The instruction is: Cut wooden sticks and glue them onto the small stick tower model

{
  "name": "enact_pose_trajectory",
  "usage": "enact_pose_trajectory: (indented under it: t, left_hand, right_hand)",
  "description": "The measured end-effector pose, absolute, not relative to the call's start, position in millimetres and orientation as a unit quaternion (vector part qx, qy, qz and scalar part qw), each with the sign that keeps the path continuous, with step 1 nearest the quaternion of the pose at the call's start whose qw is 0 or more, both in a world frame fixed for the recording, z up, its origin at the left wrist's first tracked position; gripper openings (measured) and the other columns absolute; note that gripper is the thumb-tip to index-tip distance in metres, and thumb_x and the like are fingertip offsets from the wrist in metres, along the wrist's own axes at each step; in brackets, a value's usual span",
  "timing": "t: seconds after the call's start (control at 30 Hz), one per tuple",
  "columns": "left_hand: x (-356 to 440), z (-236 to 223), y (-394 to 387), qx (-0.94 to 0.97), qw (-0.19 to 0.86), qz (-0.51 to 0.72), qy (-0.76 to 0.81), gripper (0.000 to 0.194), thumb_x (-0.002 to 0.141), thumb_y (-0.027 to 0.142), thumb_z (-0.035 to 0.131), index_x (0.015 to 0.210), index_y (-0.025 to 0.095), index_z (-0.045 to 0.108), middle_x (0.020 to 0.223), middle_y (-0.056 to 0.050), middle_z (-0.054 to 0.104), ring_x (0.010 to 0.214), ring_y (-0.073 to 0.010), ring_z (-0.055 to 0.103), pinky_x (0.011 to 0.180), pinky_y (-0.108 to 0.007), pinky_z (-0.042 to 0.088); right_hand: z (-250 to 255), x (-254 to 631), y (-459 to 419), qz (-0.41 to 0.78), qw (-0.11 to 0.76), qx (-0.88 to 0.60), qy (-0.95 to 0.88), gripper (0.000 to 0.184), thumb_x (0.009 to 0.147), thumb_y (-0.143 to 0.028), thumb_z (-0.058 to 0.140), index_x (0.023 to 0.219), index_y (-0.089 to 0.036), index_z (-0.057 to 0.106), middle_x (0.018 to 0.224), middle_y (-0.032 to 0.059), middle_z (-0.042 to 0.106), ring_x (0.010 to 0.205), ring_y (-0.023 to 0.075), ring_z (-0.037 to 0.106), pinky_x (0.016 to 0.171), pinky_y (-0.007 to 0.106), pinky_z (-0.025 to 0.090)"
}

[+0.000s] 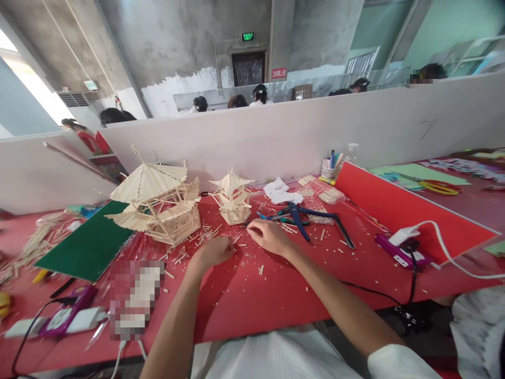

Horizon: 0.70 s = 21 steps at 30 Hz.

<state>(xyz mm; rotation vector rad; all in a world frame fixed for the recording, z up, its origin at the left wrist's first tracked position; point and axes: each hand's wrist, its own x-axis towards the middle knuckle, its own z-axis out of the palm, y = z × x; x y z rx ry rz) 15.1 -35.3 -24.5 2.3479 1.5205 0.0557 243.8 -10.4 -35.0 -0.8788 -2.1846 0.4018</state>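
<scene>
Low over the red table, my left hand is curled with its fingers closed, among small wooden stick scraps. Whatever its fingertips hold, if anything, is hidden. My right hand is just to the right, fingers bent and pinched together; a small dark bit shows by its fingertips, too small to name. Behind both hands stands a small pavilion model made of wooden sticks. A larger stick pavilion model with a wide pleated roof is at the left. Blue-handled cutters lie right of my right hand.
A green board leans at left, a red board at right. Purple power strips with cords lie at both sides. White tissue and bagged sticks lie at the back, before a white partition. People sit beyond it.
</scene>
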Motion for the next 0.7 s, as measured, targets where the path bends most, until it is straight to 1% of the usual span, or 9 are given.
enact_pose_trajectory:
  t: [0.1, 0.2, 0.3, 0.43, 0.53, 0.6, 0.7]
  left_hand:
    - [13, -23, -34, 0.832, 0.188, 0.09, 0.514, 0.014, 0.085, 0.019, 0.055, 0.089, 0.017, 0.069, 0.083, -0.006, 0.072, 0.072, -0.0184, 0.063, 0.064, -0.026, 0.039]
    - [12, -21, -32, 0.824, 0.22, 0.164, 0.495, 0.016, 0.088, 0.027, 0.054, 0.089, 0.017, 0.066, 0.083, -0.005, 0.071, 0.073, -0.0178, 0.061, 0.066, -0.026, 0.041]
    - [12, -19, -32, 0.805, 0.267, 0.222, 0.482, 0.024, 0.091, 0.037, 0.052, 0.086, 0.017, 0.064, 0.08, -0.004, 0.069, 0.073, -0.0171, 0.06, 0.067, -0.026, 0.043]
    - [16, -17, -33, 0.789, 0.293, 0.266, 0.469, 0.021, 0.087, 0.035, 0.055, 0.084, 0.016, 0.064, 0.08, -0.003, 0.069, 0.074, -0.0167, 0.061, 0.069, -0.026, 0.045]
    - [18, -17, -32, 0.773, 0.318, 0.292, 0.465, 0.023, 0.086, 0.038, 0.058, 0.082, 0.016, 0.065, 0.076, -0.003, 0.068, 0.07, -0.0159, 0.06, 0.066, -0.025, 0.045]
    - [19, -19, -31, 0.752, 0.352, 0.314, 0.46, 0.025, 0.085, 0.041, 0.061, 0.08, 0.016, 0.064, 0.073, -0.002, 0.068, 0.068, -0.0156, 0.061, 0.065, -0.025, 0.045]
    - [19, -23, -29, 0.715, 0.388, 0.361, 0.455, 0.026, 0.08, 0.042, 0.069, 0.084, 0.017, 0.063, 0.073, -0.002, 0.069, 0.068, -0.0162, 0.064, 0.065, -0.025, 0.047]
  right_hand:
    - [-39, 230, -19, 0.245, 0.351, -0.306, -0.851, 0.012, 0.092, -0.021, 0.06, 0.101, -0.02, 0.069, 0.095, 0.0051, 0.075, 0.081, 0.0177, 0.067, 0.076, 0.028, 0.049]
    - [-43, 221, -22, 0.313, 0.379, -0.292, -0.82, 0.012, 0.09, -0.022, 0.063, 0.1, -0.02, 0.07, 0.096, 0.0049, 0.075, 0.083, 0.0176, 0.069, 0.077, 0.027, 0.051]
    - [-48, 214, -20, 0.35, 0.433, -0.303, -0.774, 0.009, 0.089, -0.026, 0.064, 0.092, -0.02, 0.07, 0.091, 0.004, 0.075, 0.083, 0.0186, 0.07, 0.077, 0.028, 0.053]
    - [-54, 208, -17, 0.404, 0.47, -0.315, -0.719, 0.013, 0.087, -0.033, 0.067, 0.087, -0.021, 0.071, 0.086, 0.0029, 0.074, 0.079, 0.0196, 0.071, 0.072, 0.029, 0.055]
    - [-56, 204, -17, 0.441, 0.489, -0.324, -0.679, 0.015, 0.083, -0.036, 0.069, 0.084, -0.021, 0.07, 0.082, 0.0031, 0.075, 0.076, 0.0206, 0.071, 0.07, 0.03, 0.056]
    - [-57, 203, -17, 0.447, 0.501, -0.332, -0.663, 0.016, 0.082, -0.036, 0.07, 0.084, -0.02, 0.07, 0.082, 0.0041, 0.075, 0.077, 0.0213, 0.071, 0.071, 0.031, 0.056]
    - [-56, 200, -17, 0.441, 0.519, -0.339, -0.649, 0.019, 0.079, -0.037, 0.072, 0.084, -0.019, 0.07, 0.083, 0.0056, 0.075, 0.079, 0.022, 0.071, 0.075, 0.033, 0.056]
